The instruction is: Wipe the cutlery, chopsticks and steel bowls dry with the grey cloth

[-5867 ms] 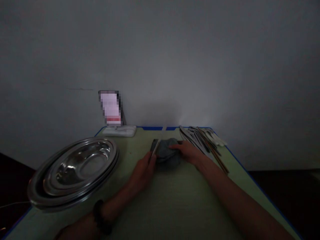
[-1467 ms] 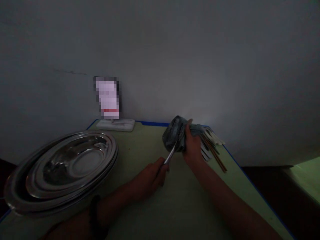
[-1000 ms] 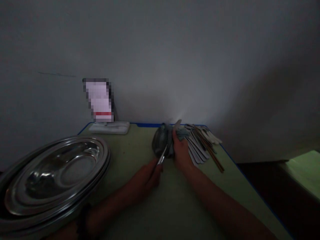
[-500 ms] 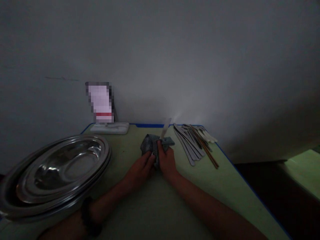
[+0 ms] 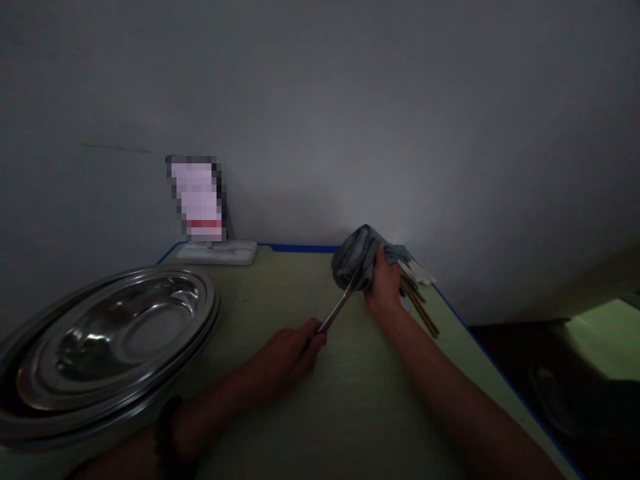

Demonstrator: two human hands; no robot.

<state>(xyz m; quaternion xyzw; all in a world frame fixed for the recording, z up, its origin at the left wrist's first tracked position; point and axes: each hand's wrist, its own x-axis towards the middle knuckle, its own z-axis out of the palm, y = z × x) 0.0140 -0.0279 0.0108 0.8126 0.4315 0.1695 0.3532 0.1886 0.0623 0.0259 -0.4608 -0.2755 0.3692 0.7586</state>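
Note:
My left hand [image 5: 294, 347] is closed on the handle end of a thin metal utensil [image 5: 336, 311] that slants up to the right. Its far end is buried in a grey cloth [image 5: 356, 255]. My right hand [image 5: 384, 288] grips that bunched cloth, wrapped round the utensil's tip, above the far right part of the green table [image 5: 345, 407]. A dark band sits on my left wrist.
Stacked steel oval platters [image 5: 107, 340] fill the left of the table. A row of utensils and brown chopsticks [image 5: 419, 300] lies at the far right edge, partly behind my right hand. A white stand [image 5: 217, 253] with a blurred card sits by the wall.
My hands have drawn apart: the right hand slid the cloth up and right along the utensil to its tip, while the left hand pulled back toward me on the handle.

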